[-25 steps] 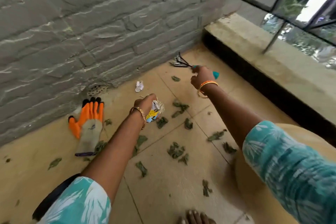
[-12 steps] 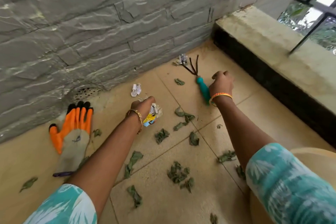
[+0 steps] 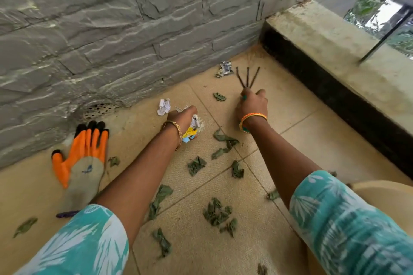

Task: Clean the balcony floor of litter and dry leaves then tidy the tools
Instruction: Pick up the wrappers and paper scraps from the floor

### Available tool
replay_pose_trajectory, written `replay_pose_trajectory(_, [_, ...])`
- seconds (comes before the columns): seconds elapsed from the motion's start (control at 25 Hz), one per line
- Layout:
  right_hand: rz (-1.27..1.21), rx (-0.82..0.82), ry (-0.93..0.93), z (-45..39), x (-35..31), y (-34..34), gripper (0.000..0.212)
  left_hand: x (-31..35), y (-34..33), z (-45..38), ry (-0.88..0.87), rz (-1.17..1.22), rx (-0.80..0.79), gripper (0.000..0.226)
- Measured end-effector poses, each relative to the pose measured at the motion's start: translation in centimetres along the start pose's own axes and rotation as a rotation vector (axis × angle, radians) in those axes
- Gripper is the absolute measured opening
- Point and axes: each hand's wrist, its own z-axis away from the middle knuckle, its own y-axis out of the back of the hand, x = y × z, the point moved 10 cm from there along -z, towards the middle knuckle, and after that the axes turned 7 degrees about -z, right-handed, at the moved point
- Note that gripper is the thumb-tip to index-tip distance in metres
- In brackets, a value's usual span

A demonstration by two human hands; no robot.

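My right hand (image 3: 252,105) grips the teal handle of a small hand rake (image 3: 247,78), whose three dark prongs point at the far corner. Crumpled paper litter (image 3: 193,128), white, yellow and blue, is held in my left hand (image 3: 182,117) just above the floor. Another white paper ball (image 3: 163,106) lies just left of that hand. A grey crumpled wrapper (image 3: 224,69) lies beside the prongs. Several dry green leaves (image 3: 217,211) are scattered over the beige tiles.
An orange and grey work glove (image 3: 82,158) lies flat by the stone wall (image 3: 134,18), near a round floor drain (image 3: 100,109). A raised concrete ledge (image 3: 335,51) with a railing borders the right. A tan rounded object (image 3: 384,194) sits at the lower right.
My right hand had let go of the rake on the floor and has now closed round its handle again. The view came closer to the corner. My left hand keeps the paper.
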Motion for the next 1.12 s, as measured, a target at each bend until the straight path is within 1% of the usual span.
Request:
replay_pose_trajectory(0.08, [0.113, 0.11, -0.055, -0.3, 0.7, 1.5, 0.03, 1.1, 0.3, 1.6, -0.008, 0.003, 0.009, 0.09])
replay_pose_trajectory(0.12, [0.188, 0.166, -0.05, -0.7, 0.3, 2.3, 0.028, 1.5, 0.5, 1.9, -0.02, 0.002, 0.007, 0.085])
replay_pose_trajectory(0.16, [0.226, 0.204, -0.009, -1.2, -0.9, 2.7, 0.027, 1.9, 0.8, 2.2, -0.032, 0.001, 0.01, 0.077])
replay_pose_trajectory(0.2, [0.227, 0.204, 0.069, -1.9, -2.6, 2.6, 0.028, 2.1, 1.1, 2.4, -0.027, 0.018, 0.009, 0.068])
replay_pose_trajectory(0.24, [0.209, 0.153, 0.164, -2.9, -4.5, 1.8, 0.032, 1.9, 1.4, 2.4, -0.007, 0.032, 0.016, 0.067])
replay_pose_trajectory(0.32, [0.157, -0.024, 0.299, -5.1, -7.5, -1.1, 0.041, 1.7, 1.9, 1.9, -0.006, 0.055, 0.006, 0.061])
replay_pose_trajectory(0.4, [0.119, -0.161, 0.325, -7.4, -8.3, -4.2, 0.045, 1.3, 2.2, 1.3, -0.007, 0.078, 0.0, 0.053])
replay_pose_trajectory(0.44, [0.114, -0.188, 0.328, -8.3, -8.2, -5.2, 0.044, 1.1, 2.2, 1.1, -0.004, 0.081, -0.014, 0.054])
replay_pose_trajectory(0.48, [0.117, -0.186, 0.336, -9.0, -8.0, -5.8, 0.041, 0.9, 2.2, 0.9, 0.004, 0.088, -0.017, 0.062])
replay_pose_trajectory(0.56, [0.132, -0.109, 0.348, -9.6, -7.5, -5.7, 0.034, 0.3, 2.4, 0.3, 0.016, 0.085, -0.01, 0.076])
replay_pose_trajectory(0.6, [0.155, -0.056, 0.355, -9.7, -7.5, -5.4, 0.033, -0.1, 2.3, -0.1, 0.035, 0.084, -0.028, 0.073])
replay_pose_trajectory(0.72, [0.171, 0.064, 0.378, -9.4, -7.9, -4.3, 0.033, -0.1, 1.7, 0.4, 0.047, 0.093, -0.073, 0.036])
replay_pose_trajectory(0.8, [0.031, 0.15, 0.334, -8.7, -8.0, -2.6, 0.031, -0.1, 1.8, 0.6, 0.048, 0.104, -0.089, 0.024])
replay_pose_trajectory(0.88, [-0.211, 0.236, 0.268, -6.7, -8.0, -0.5, 0.027, 0.2, 1.9, 0.9, 0.033, 0.121, -0.108, 0.019])
replay_pose_trajectory(0.92, [-0.335, 0.244, 0.24, -5.4, -8.1, 0.4, 0.023, 0.6, 2.0, 1.1, 0.019, 0.138, -0.122, 0.017])
replay_pose_trajectory(0.96, [-0.453, 0.212, 0.213, -4.0, -8.1, 0.8, 0.019, 1.1, 1.9, 1.6, 0.0, 0.162, -0.141, 0.015])
replay_pose_trajectory(1.04, [-0.696, 0.036, 0.121, -1.1, -7.8, 0.0, 0.011, 2.0, 1.9, 2.1, -0.054, 0.201, -0.178, 0.007])
replay_pose_trajectory(1.08, [-0.827, -0.079, 0.029, 0.7, -7.3, -1.0, 0.007, 2.3, 1.7, 2.3, -0.078, 0.208, -0.21, 0.009])
replay_pose_trajectory(1.12, [-0.939, -0.187, -0.075, 2.6, -6.7, -2.2, 0.002, 2.2, 1.4, 2.6, -0.093, 0.201, -0.239, 0.017])
